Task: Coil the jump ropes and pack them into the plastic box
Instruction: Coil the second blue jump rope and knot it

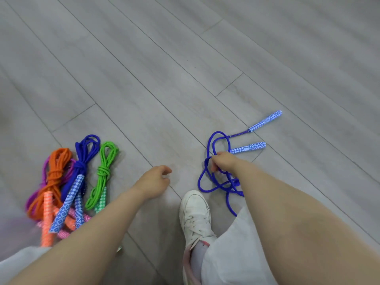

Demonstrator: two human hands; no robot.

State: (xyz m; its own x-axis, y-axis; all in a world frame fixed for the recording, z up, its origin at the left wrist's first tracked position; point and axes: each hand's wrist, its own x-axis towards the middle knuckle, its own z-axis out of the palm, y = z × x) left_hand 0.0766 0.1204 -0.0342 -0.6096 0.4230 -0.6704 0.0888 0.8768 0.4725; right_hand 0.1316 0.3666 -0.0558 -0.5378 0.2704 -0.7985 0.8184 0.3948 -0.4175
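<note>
Head view looks down on a grey plank floor (144, 68), with a white sneaker (195, 214) near the bottom middle serving as the landmark. Just beyond and to the right of the sneaker lies a loose blue jump rope (213, 182), its cord in open loops on the floor and its two blue-and-white patterned handles (249, 147) lying farther out, past the loops. The right hand (223, 162) reaches over this rope with its fingers curled around several strands of the cord, lifting them slightly. The left hand (153, 181) hovers just left of the sneaker's toe, fingers loosely curled and holding nothing. Well to the left of the sneaker sits a cluster of coiled, knotted ropes: an orange rope (55, 175), a purple rope (44, 171) partly under it, a second blue rope (82, 161) and a green rope (103, 171), their handles overlapping nearest the person.
</note>
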